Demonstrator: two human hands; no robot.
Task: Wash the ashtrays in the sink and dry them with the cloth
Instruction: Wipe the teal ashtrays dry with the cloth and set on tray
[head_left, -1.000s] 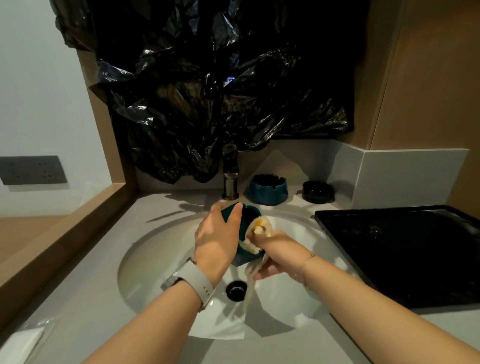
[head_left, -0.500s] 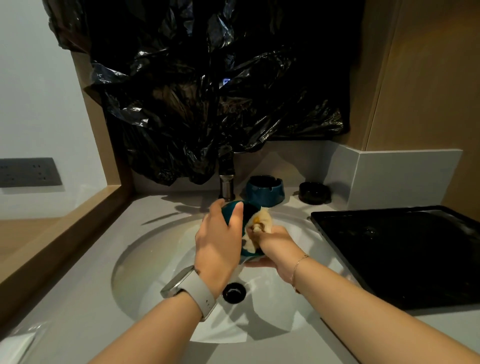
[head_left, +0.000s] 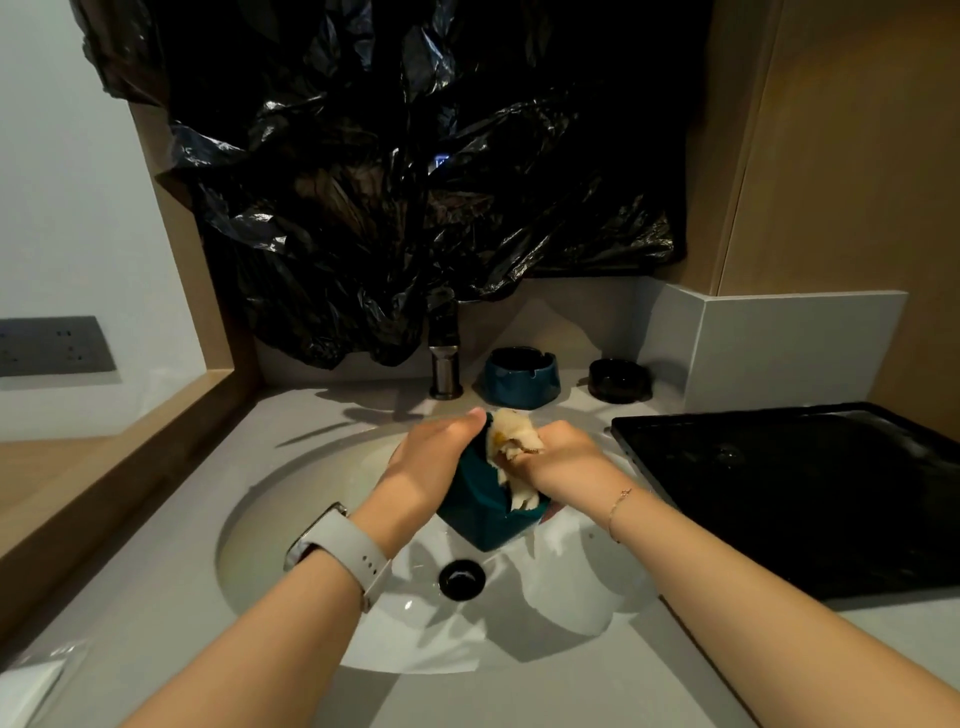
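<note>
- My left hand (head_left: 434, 457) grips the dark teal, faceted ceramic ashtray (head_left: 485, 512) tipped on edge over the white oval sink basin (head_left: 597, 613), likely so drips fall toward the black drain (head_left: 461, 579).
- My right hand (head_left: 558, 460) bunches the pale yellow cloth (head_left: 511, 441) and presses it into the ashtray's bowl, which I judge is drying.
- A second blue ceramic ashtray (head_left: 522, 376) and a black round ashtray (head_left: 618, 380) wait along the grey counter's (head_left: 156, 597) back edge, right of the dark metal tap (head_left: 445, 364), clear of splashes.
</note>
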